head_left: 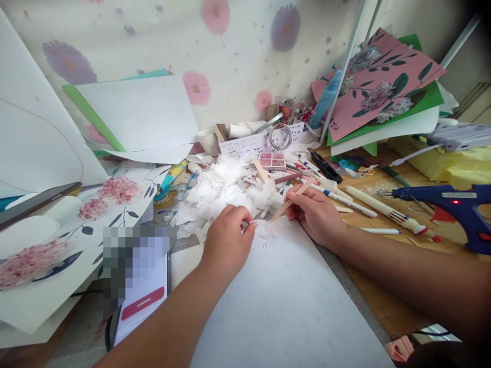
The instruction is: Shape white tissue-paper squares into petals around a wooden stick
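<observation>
A large white sheet [291, 306] lies in front of me, with small clear blobs and white tissue bits near its far edge. My right hand [316, 212] grips a flat wooden stick [293, 198], its lower end pointing down at the blobs. Left of it, my left hand [230, 237] is closed, thumb and index finger pinched at a small white bit too small to name. Beyond both hands rises a pile of torn white tissue pieces [218, 186].
A blue glue gun [441, 197] with a lit red light lies at the right, near pens [345, 202]. A phone [143, 291] is at the left, beside flower pictures [118, 190]. Paper cups [208, 140] and a pink palette [272, 161] stand behind the tissue.
</observation>
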Motion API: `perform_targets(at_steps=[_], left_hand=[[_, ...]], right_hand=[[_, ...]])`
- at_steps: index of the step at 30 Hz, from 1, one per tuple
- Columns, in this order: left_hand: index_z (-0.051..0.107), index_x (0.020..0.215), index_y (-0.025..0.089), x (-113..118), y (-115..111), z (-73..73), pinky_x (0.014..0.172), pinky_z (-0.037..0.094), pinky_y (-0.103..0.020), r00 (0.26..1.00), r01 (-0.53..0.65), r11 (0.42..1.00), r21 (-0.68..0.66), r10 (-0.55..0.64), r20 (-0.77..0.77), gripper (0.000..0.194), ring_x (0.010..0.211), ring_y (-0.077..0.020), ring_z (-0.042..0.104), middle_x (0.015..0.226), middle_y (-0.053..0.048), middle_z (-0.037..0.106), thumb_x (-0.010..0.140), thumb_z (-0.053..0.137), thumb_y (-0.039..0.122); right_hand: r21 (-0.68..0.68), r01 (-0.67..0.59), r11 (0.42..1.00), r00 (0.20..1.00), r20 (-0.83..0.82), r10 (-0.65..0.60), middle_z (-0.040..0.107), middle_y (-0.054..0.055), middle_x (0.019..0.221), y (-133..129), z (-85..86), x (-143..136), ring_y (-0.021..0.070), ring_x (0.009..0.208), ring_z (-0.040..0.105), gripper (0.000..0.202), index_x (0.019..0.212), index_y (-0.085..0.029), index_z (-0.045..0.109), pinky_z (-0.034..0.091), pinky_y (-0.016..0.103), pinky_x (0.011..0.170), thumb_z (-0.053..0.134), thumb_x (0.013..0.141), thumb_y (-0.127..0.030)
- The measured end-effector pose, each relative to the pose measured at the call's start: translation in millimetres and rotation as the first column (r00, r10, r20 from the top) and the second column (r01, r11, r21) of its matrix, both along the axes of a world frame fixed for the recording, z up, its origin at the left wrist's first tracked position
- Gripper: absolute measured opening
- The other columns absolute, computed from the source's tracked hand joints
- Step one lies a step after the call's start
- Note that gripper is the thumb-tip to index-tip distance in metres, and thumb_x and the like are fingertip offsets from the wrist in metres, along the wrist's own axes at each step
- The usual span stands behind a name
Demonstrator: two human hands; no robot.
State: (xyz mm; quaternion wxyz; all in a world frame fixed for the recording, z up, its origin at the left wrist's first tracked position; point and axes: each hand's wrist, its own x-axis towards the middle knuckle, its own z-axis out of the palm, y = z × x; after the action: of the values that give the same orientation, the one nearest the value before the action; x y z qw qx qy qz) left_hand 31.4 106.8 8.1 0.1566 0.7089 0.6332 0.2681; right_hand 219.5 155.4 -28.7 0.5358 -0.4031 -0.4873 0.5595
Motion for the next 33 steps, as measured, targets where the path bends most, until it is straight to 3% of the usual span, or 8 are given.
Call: perform_targets(at_steps=[5, 11, 18, 27, 33], left_hand=[[0.054, 0.073, 0.022, -1.0, -2.7, 4.1, 0.067, 0.039, -0.029, 0.994, 0.002, 0.993, 0.118, 0.012, -0.111, 0.011, 0.082, -0.0191, 0.055, 0.088, -0.001, 0.057, 0.083, 0.055, 0.017], [0.055, 0.07, 0.022, 2.0, -5.0, 9.0, 0.064, 0.034, -0.03, 0.968, 0.087, 0.995, -0.048, -0.096, -0.233, 0.014, 0.08, -0.0205, 0.054, 0.082, -0.001, 0.056, 0.083, 0.053, 0.017], [0.054, 0.068, 0.021, 5.3, -6.2, 0.3, 0.057, 0.032, -0.027, 0.975, 0.127, 0.976, -0.177, -0.156, -0.16, 0.015, 0.068, -0.0166, 0.055, 0.07, 0.002, 0.06, 0.083, 0.054, 0.019], [0.064, 0.074, 0.021, 4.0, -4.1, -2.0, 0.065, 0.038, -0.026, 0.967, 0.206, 0.956, -0.209, -0.232, -0.106, 0.015, 0.075, -0.0152, 0.058, 0.077, 0.003, 0.064, 0.085, 0.055, 0.02], [0.069, 0.079, 0.022, 4.3, -4.1, 0.9, 0.068, 0.039, -0.026, 0.956, 0.244, 0.946, -0.212, -0.271, -0.111, 0.02, 0.078, -0.0154, 0.059, 0.083, 0.002, 0.066, 0.086, 0.052, 0.016]], right_hand=[[0.022, -0.048, 0.999, 0.999, -0.002, 0.048, 0.053, -0.003, 0.058, -1.9, 2.6, 1.6, 0.0121, 0.051, 0.049, 0.023, 0.075, -0.02, 0.05, 0.037, 0.026, 0.051, 0.059, 0.081, -0.041], [0.057, -0.207, 0.977, 0.966, 0.167, 0.195, 0.055, -0.001, 0.063, -9.5, 9.5, -4.6, 0.0129, 0.057, 0.053, 0.023, 0.068, -0.017, 0.058, 0.039, 0.027, 0.056, 0.065, 0.077, -0.037], [0.091, -0.115, 0.989, 0.947, 0.309, 0.081, 0.053, -0.003, 0.06, -9.6, 8.7, -2.4, 0.0123, 0.056, 0.049, 0.021, 0.069, -0.018, 0.055, 0.036, 0.027, 0.057, 0.06, 0.08, -0.035], [0.12, -0.033, 0.992, 0.956, 0.294, -0.004, 0.052, -0.003, 0.061, -10.4, 13.1, -3.6, 0.0119, 0.055, 0.049, 0.023, 0.075, -0.018, 0.051, 0.036, 0.025, 0.054, 0.053, 0.083, -0.04], [0.148, -0.103, 0.984, 0.938, 0.342, 0.047, 0.051, -0.003, 0.06, -11.8, 23.8, -7.0, 0.0121, 0.056, 0.048, 0.023, 0.073, -0.018, 0.05, 0.037, 0.026, 0.055, 0.052, 0.082, -0.04]])
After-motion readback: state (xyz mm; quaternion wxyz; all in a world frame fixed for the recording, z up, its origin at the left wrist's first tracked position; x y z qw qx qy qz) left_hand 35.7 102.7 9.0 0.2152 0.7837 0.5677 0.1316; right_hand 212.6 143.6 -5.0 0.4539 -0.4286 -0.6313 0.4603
